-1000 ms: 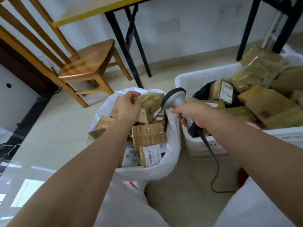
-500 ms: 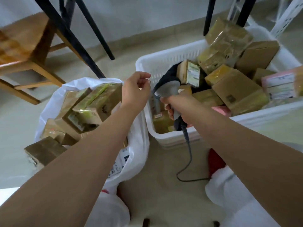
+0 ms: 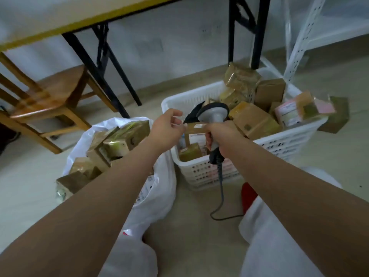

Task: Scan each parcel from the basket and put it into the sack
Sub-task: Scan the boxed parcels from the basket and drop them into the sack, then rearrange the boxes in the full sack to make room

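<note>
Right hand (image 3: 221,134) grips scanner (image 3: 214,114) | left hand (image 3: 167,128) pinches parcel (image 3: 195,127) | label unreadable

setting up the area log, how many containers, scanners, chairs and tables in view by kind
containers: 2, the basket and the sack
scanners: 1, the scanner in the right hand
chairs: 1, the chair
tables: 2, the table and legs of another
total: 6

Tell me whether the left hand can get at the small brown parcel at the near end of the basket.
Probably yes. The left hand hovers over the basket's near end, and the small brown parcel lies uncovered below it; the right hand with the scanner sits beside, not over it.
</note>
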Demonstrator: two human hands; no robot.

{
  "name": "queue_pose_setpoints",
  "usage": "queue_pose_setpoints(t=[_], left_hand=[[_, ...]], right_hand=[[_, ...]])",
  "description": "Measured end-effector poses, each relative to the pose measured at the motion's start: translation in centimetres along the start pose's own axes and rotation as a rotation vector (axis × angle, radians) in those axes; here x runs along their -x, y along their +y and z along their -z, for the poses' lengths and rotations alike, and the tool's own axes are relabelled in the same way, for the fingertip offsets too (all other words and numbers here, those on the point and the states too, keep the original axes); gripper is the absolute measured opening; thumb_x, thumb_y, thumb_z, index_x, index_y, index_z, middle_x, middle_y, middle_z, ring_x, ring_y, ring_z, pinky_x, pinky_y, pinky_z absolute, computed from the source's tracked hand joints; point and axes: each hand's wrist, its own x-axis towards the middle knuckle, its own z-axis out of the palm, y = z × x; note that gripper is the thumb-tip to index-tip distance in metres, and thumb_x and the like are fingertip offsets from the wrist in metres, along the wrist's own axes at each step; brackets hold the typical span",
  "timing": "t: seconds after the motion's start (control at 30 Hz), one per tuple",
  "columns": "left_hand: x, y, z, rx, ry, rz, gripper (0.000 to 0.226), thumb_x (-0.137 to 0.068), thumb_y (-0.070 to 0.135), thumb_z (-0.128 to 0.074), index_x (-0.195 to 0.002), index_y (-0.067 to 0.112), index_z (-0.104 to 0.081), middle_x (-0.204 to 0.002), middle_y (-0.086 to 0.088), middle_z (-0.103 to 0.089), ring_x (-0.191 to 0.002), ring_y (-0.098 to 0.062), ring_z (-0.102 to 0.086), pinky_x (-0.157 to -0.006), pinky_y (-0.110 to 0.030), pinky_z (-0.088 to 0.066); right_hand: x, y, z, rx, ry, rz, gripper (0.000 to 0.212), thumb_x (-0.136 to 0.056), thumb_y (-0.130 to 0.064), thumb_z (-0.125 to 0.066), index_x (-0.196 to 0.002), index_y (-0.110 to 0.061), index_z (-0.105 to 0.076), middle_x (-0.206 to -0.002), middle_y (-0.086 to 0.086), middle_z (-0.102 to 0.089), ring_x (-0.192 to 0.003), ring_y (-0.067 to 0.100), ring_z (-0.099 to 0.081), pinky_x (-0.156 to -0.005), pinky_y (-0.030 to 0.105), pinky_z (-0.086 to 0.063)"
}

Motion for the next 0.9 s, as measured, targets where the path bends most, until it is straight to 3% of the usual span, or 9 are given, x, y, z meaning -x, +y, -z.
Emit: queue_pose_setpoints(t=[0.13, 0.23, 0.33, 0.53, 0.67, 0.77, 0.9], left_hand=[[0.9, 6.5, 0.4, -0.057, 0.017, -0.086, 0.035, -0.094, 0.016, -0.062, -0.128, 0.013, -0.054, -0.108, -0.007, -0.057, -0.084, -0.019, -0.056, -0.069, -0.030, -0.050], [1.5, 10.7, -0.5, -0.133, 0.009, -0.144, 0.039, -0.093, 0.017, -0.063, -0.130, 0.012, -0.053, -0.114, -0.008, -0.058, -0.091, -0.022, -0.058, -0.083, -0.038, -0.054], [1.8, 14.8, -1.7, -0.198, 0.003, -0.205, 0.041, -0.092, 0.022, -0.066, -0.130, 0.012, -0.053, -0.114, -0.007, -0.058, -0.104, -0.026, -0.060, -0.093, -0.045, -0.052], [1.2, 21.4, -5.3, -0.234, -0.026, -0.276, 0.039, -0.094, 0.024, -0.064, -0.130, 0.015, -0.054, -0.115, -0.007, -0.058, -0.105, -0.025, -0.059, -0.088, -0.037, -0.052], [0.8, 22.6, -8.3, -0.206, -0.083, -0.309, 0.038, -0.093, 0.020, -0.063, -0.129, 0.012, -0.053, -0.112, -0.007, -0.056, -0.105, -0.027, -0.058, -0.092, -0.044, -0.053], [0.3, 22.1, -9.9, -0.163, -0.105, -0.321, 0.036, -0.093, 0.018, -0.064, -0.127, 0.012, -0.055, -0.103, -0.002, -0.055, -0.101, -0.024, -0.057, -0.092, -0.045, -0.053], [-0.5, 21.6, -11.8, -0.115, -0.152, -0.315, 0.037, -0.093, 0.018, -0.065, -0.127, 0.012, -0.054, -0.108, -0.006, -0.058, -0.100, -0.024, -0.059, -0.088, -0.040, -0.054]], right_hand=[[3.3, -3.1, 3.1, -0.177, -0.038, 0.060, 0.014, -0.092, -0.008, -0.058, -0.083, -0.010, -0.048, -0.046, 0.005, -0.041, -0.029, 0.012, -0.038, -0.037, 0.019, -0.036], [6.0, -4.8, 5.5, -0.320, -0.051, 0.092, 0.006, -0.093, -0.006, -0.057, -0.093, -0.006, -0.051, -0.056, 0.004, -0.042, -0.035, 0.012, -0.038, -0.039, 0.019, -0.034], [7.7, -6.5, 8.3, -0.445, -0.022, 0.157, 0.008, -0.092, -0.003, -0.058, -0.089, -0.004, -0.051, -0.056, 0.006, -0.044, -0.039, 0.013, -0.037, -0.040, 0.020, -0.035], [7.7, -8.3, 14.0, -0.540, 0.089, 0.229, 0.013, -0.088, -0.008, -0.063, -0.094, -0.006, -0.052, -0.056, 0.006, -0.049, -0.044, 0.015, -0.043, -0.050, 0.028, -0.042], [7.0, -8.0, 16.9, -0.557, 0.231, 0.253, 0.017, -0.082, -0.011, -0.063, -0.095, -0.006, -0.053, -0.071, 0.010, -0.053, -0.058, 0.022, -0.048, -0.061, 0.035, -0.044], [7.4, -8.4, 19.5, -0.574, 0.350, 0.348, 0.010, -0.084, -0.008, -0.060, -0.086, -0.008, -0.050, -0.068, 0.010, -0.051, -0.053, 0.021, -0.047, -0.057, 0.033, -0.042], [8.8, -8.7, 22.5, -0.482, 0.453, 0.444, 0.019, -0.086, -0.011, -0.062, -0.102, -0.006, -0.054, -0.070, 0.008, -0.053, -0.049, 0.016, -0.047, -0.055, 0.030, -0.043]])
